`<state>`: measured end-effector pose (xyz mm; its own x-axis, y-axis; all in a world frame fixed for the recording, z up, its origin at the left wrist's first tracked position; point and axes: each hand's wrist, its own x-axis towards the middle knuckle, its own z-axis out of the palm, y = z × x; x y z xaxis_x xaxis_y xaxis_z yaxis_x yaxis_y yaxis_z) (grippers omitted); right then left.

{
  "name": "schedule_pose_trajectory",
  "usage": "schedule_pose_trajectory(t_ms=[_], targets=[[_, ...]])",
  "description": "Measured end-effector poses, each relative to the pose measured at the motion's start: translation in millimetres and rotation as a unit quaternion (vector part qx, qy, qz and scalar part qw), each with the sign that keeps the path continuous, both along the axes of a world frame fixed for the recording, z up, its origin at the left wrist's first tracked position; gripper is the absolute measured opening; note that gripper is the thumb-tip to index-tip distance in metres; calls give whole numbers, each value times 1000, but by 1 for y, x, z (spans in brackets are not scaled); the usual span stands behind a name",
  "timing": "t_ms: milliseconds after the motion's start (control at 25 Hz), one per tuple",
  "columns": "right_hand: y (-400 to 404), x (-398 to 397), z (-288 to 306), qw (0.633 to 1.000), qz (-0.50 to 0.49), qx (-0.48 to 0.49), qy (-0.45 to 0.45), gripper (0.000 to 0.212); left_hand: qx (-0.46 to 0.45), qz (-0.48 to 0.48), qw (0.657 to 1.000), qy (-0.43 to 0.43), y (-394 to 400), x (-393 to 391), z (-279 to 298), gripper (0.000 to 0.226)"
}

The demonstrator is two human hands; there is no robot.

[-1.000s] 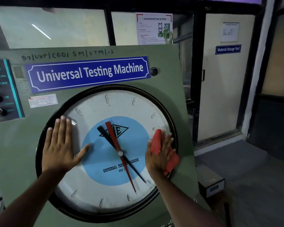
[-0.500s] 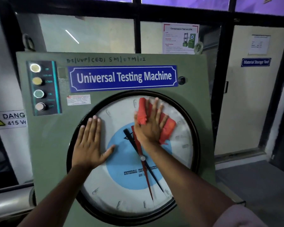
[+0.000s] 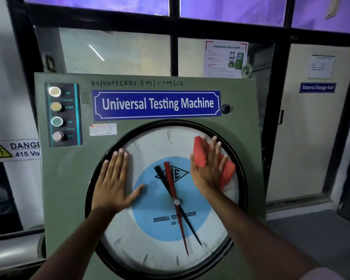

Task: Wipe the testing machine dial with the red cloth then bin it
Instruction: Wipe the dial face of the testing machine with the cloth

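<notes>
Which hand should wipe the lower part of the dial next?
Right. The right hand presses the red cloth flat on the dial, upper right, so it could likely sweep down. The left hand lies bare and flat on the left side.

Black-framed windows (image 3: pixel 174 23) above a cream door (image 3: pixel 309 122), dim light.

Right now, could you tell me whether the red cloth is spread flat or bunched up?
Bunched up: the red cloth shows thick folds under the right hand pressing it on the dial.
</notes>
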<state>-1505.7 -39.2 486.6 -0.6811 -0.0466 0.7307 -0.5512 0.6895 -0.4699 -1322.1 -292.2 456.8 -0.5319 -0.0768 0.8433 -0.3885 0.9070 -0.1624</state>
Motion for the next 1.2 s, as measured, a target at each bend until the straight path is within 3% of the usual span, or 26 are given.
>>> schedule_pose_trajectory(t_ms=[80, 120, 280, 360, 480, 560, 640, 800, 1040, 1200], targets=[[-32, 9, 34, 998, 15, -55, -22, 80, -2, -1, 1000, 3, 0, 0, 0, 112], [-47, 15, 41, 999, 34, -36, 4, 79, -3, -1, 1000, 4, 0, 0, 0, 112], [-57, 31, 18, 970, 91, 162, 158, 77, -1, -3, 1000, 4, 3, 1, 2, 111], [-38, 27, -7, 953, 100, 213, 188, 74, 0, -2, 1000, 3, 5, 3, 3, 111], [-14, 19, -24, 981, 67, 146, 110, 73, -3, -6, 1000, 2, 4, 3, 2, 111], [-17, 10, 4, 999, 25, 14, 23, 76, -1, -12, 1000, 3, 2, 2, 1, 111], [-25, 0, 52, 998, 16, -56, 0, 78, 1, -13, 1000, -1, 0, 1, 0, 112], [-56, -1, 108, 998, 50, -32, 38, 74, 2, -16, 1000, 3, -3, -1, 0, 113], [-119, 44, 113, 978, 121, 67, 156, 71, 51, -6, 998, 36, 1, 1, -3, 118], [-147, 69, 96, 944, 165, 141, 247, 74, 63, -18, 997, 47, 0, 1, -6, 118]])
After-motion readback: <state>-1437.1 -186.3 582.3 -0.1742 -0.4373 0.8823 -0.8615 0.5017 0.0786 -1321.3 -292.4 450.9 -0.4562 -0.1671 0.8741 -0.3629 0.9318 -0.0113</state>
